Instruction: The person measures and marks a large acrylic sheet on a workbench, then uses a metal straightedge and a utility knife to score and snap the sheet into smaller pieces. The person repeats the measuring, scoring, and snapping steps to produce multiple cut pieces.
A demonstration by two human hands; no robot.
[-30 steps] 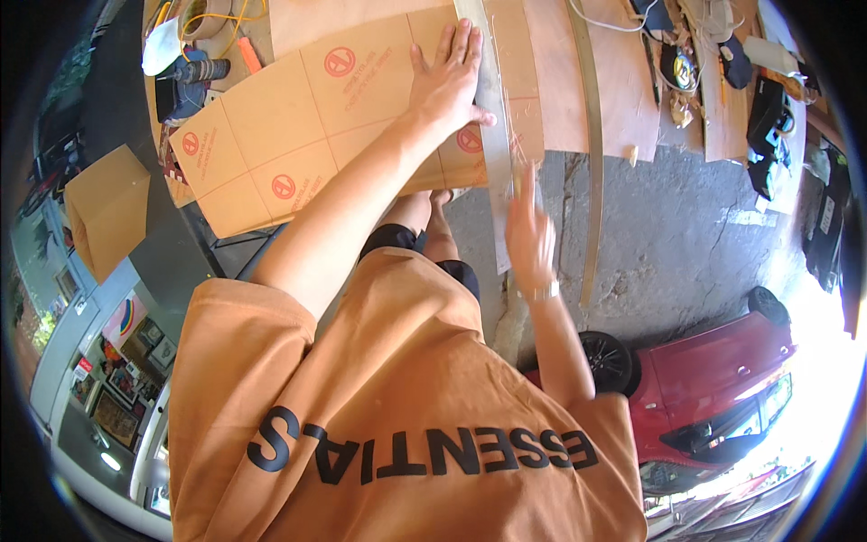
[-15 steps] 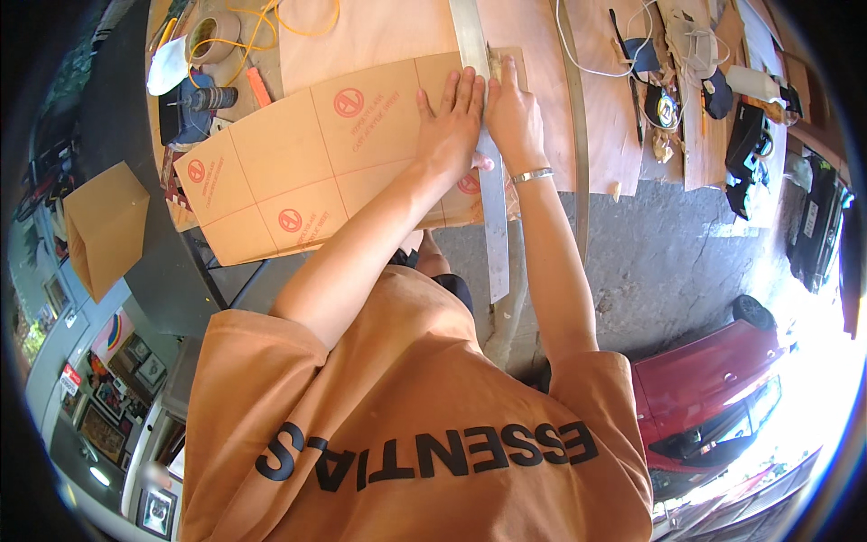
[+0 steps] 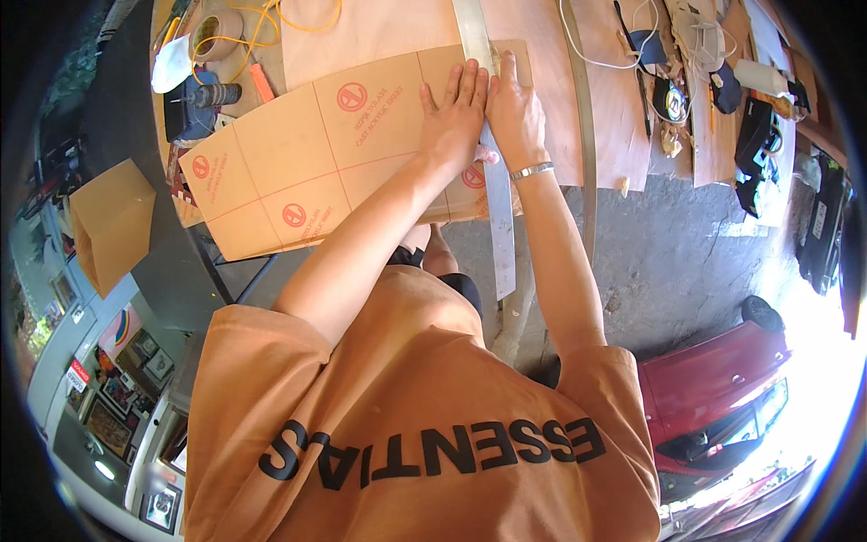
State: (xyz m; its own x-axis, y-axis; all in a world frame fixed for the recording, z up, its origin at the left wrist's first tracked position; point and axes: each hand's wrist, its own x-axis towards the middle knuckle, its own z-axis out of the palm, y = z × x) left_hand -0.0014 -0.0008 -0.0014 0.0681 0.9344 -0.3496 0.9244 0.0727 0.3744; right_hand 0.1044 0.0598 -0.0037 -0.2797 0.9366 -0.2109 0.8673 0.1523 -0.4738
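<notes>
A cardboard-coloured sheet with a red printed grid (image 3: 280,154) lies on the bench, crossed near its right side by a long metal straightedge (image 3: 501,244) that overhangs the front edge. My left hand (image 3: 452,126) is spread flat on the sheet and the straightedge, thumb out to the right. Just right of it, my right hand (image 3: 513,117), with a metal band on the wrist, has its index finger pointing along the straightedge and the other fingers curled over something small that I cannot make out.
A second metal strip (image 3: 587,172) lies to the right. Tape roll (image 3: 214,45), orange-handled tool (image 3: 262,83), black drill (image 3: 203,95), yellow cord, white cable and scraps crowd the bench (image 3: 623,108). A folded brown sheet (image 3: 108,226) is at left, a red car (image 3: 695,379) behind at lower right.
My right hand has moved from low beside the straightedge up to its far part, next to my left hand, mostly in the first half second. The left hand stays spread on the straightedge.
</notes>
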